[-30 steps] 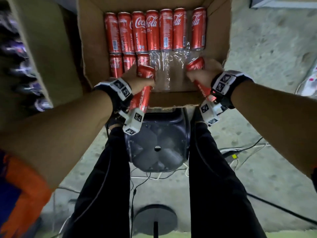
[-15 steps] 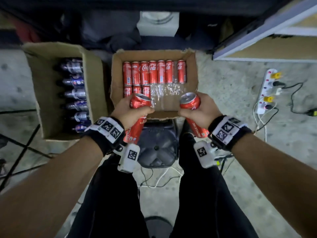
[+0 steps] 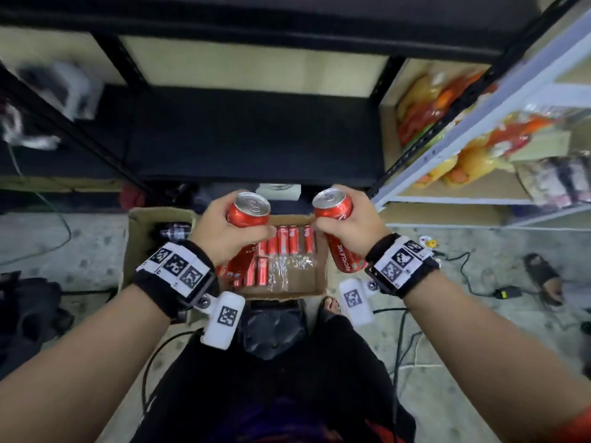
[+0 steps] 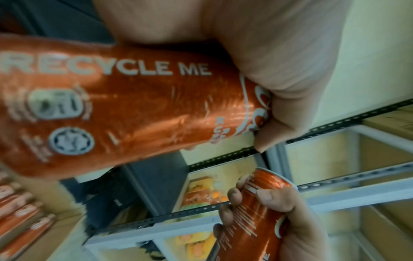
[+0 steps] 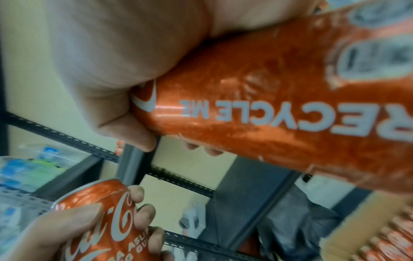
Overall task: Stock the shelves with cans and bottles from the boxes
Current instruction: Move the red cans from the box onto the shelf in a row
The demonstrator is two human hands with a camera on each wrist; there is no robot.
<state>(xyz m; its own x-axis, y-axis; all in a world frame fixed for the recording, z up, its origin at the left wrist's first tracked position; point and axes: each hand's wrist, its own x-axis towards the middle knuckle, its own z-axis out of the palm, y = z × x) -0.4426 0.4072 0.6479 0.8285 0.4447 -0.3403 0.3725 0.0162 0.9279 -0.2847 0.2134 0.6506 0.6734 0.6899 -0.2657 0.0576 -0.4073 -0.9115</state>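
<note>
My left hand [image 3: 220,231] grips a tall red cola can [image 3: 248,219], silver top tilted up toward me; the left wrist view shows that can [image 4: 116,106] close, lettered "RECYCLE ME". Another red cola can [image 3: 335,225] is held in my right hand [image 3: 355,225], and fills the right wrist view [image 5: 268,106]. Both cans hang in the air above the open cardboard box [image 3: 307,282] on the floor, where several more red cans [image 3: 287,241] lie in rows. A dark, bare shelf board [image 3: 256,135] of the black rack lies straight ahead, above the box.
A second cardboard box [image 3: 140,238] with dark bottles [image 3: 174,231] sits left of the can box. A white-framed shelf [image 3: 479,129] at right holds colourful packets. A dark stool [image 3: 275,327] stands between my legs. Cables, a power strip [image 3: 428,243] and a sandal [image 3: 543,276] lie on the floor at right.
Both hands have lifted their cans out of the box and up toward the rack. My view has pulled back and risen from the box to the shelves.
</note>
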